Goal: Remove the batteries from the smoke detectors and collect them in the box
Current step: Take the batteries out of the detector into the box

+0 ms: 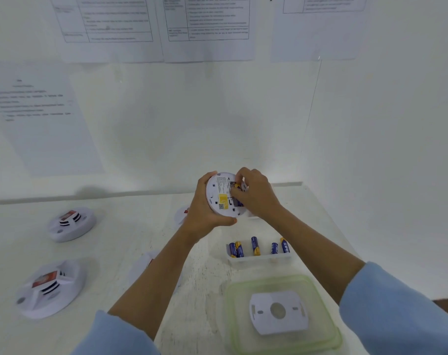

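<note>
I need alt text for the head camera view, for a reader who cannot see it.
A person's left hand holds a white smoke detector, back showing, above a table, while the right hand pinches a battery in its compartment. Nearby, a clear box holds five blue-and-yellow batteries; two more detectors lie at the left.

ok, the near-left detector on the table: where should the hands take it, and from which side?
Likely by the round outer rim, coming from above: the near-left detector lies flat, vented dome up, so thumb and fingers can span opposite edges, as the left hand spans the held detector.
</note>
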Demonstrator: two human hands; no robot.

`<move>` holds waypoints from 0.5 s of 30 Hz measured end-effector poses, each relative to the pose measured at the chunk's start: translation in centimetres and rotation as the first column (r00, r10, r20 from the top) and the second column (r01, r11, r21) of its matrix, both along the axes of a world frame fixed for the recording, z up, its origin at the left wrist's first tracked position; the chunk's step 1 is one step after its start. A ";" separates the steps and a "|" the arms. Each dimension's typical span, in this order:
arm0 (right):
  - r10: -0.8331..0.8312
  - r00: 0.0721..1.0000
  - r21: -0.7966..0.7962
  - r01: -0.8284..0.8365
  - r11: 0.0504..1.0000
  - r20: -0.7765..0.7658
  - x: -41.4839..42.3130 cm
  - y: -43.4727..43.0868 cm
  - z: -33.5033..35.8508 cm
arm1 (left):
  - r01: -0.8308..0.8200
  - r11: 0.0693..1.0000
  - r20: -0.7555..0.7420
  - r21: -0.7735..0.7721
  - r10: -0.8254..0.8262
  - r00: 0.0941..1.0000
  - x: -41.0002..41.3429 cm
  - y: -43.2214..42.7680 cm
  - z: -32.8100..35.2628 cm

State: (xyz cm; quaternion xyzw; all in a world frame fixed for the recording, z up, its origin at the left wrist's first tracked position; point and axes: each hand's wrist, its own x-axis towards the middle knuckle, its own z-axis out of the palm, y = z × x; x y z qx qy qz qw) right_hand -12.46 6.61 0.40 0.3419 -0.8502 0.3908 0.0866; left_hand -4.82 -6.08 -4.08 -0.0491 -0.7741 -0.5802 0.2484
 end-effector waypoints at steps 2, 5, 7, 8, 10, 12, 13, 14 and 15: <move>-0.004 1.000 -0.004 0.005 1.000 0.014 -0.1 0.0 -0.2 | 0.009 1.000 0.001 -0.010 -0.009 1.000 -0.1 0.0 -0.1; -0.017 1.000 -0.047 0.018 0.999 0.017 -0.1 0.1 -0.3 | 0.017 1.000 0.008 -0.006 -0.017 1.000 -0.2 -0.1 -0.1; -0.029 0.999 -0.095 0.027 0.995 -0.015 -0.1 0.3 -0.2 | 0.022 1.000 0.013 0.001 -0.022 1.000 -0.4 -0.1 -0.1; -0.034 0.998 -0.103 0.029 0.994 -0.049 0.0 0.4 -0.1 | 0.023 1.000 0.018 0.004 -0.023 1.000 -0.4 0.0 -0.1; -0.015 0.992 -0.091 0.004 0.996 -0.122 0.1 0.7 0.2 | 0.024 1.000 0.029 0.008 -0.024 0.999 -0.5 0.0 0.0; 0.041 0.988 -0.110 -0.058 0.992 -0.146 0.6 0.8 0.4 | 0.032 0.999 0.039 0.005 -0.032 0.999 -0.6 0.0 0.2; 0.055 0.990 -0.175 -0.077 0.982 -0.126 0.8 1.0 0.6 | 0.040 0.999 0.043 0.009 -0.041 0.998 -0.7 0.0 0.2; 0.044 0.996 -0.276 -0.064 0.959 -0.077 0.8 1.2 1.0 | 0.051 0.999 0.045 0.015 -0.051 0.998 -0.6 -0.2 0.3; 0.010 1.000 -0.374 -0.011 0.927 -0.003 0.6 1.7 1.5 | 0.056 0.998 0.043 0.018 -0.057 0.997 -0.6 -0.4 0.3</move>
